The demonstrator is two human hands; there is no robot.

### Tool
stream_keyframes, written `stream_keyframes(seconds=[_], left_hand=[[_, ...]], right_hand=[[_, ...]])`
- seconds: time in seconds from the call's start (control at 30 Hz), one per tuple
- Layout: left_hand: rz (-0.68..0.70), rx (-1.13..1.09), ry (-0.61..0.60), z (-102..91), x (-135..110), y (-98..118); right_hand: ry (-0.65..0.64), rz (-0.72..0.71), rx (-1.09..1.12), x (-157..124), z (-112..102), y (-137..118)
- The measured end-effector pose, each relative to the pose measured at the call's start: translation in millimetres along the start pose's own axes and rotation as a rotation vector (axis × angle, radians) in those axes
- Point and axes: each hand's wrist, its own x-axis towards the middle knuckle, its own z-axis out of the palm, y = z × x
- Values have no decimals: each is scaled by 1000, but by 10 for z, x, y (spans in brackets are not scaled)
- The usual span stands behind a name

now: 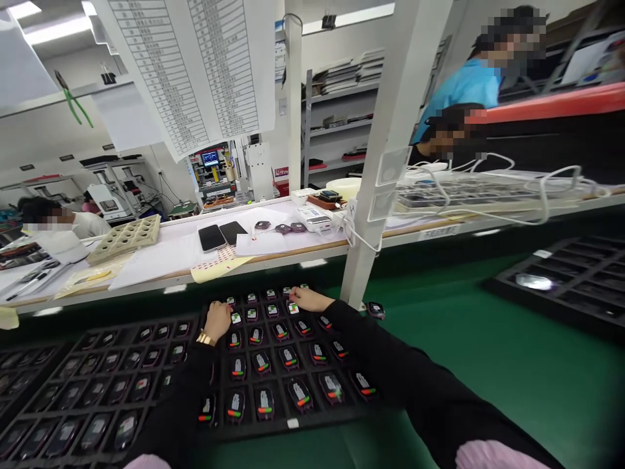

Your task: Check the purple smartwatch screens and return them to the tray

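Two hands work over a black compartment tray point(293, 423) that lies on a green bench surface point(488, 365), each pocket holding a small dark device point(299, 393) whose lit screen shows a white shape with green and red marks; nothing on those screens can be read. The left hand point(217, 319), in a black sleeve with a gold bracelet point(206, 338) at the wrist, rests knuckles-up on the tray's far rows with its fingers curled down among the devices, and whether it grips one cannot be told. The right hand point(306, 299) reaches to the far edge of the tray, its fingertips pinched together on a small device with a white and green face point(293, 307). One more device point(375, 310) lies off the tray on the green surface beside a white post point(385, 163). A second black tray point(73, 397) adjoins on the left with darker devices. On the raised shelf behind, two dark phones point(221, 235) lie side by side near sheets of red-dotted stickers point(219, 260), a beige holed tray point(125, 238) and white cables point(512, 182). Large printed lists point(195, 65) hang overhead, their lines too small to read. Other people sit at the left and far right.
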Motion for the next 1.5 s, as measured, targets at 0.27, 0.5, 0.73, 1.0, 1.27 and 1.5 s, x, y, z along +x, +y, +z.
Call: stream_keyframes(seconds=[0.27, 0.5, 0.73, 1.0, 1.27, 1.5], left_hand=[[-68, -383, -48, 85, 13, -27], [-284, -764, 7, -21, -28, 175], [-181, -1149, -38, -447, -378, 812], [47, -1310, 122, -842, -918, 1378], [143, -1311, 91, -902, -1162, 1519], [130, -1234, 26, -863, -1140, 1562]], right_hand=[[-32, 151, 474, -43, -43, -24], [3, 78, 1003, -362, -32, -546], [-20, -153, 1238, -847, -132, -1063], [196, -229, 1316, -1205, -218, -1385], [283, -277, 1301, -1435, -352, -1499], [293, -262, 1158, -1369, -334, -1487]])
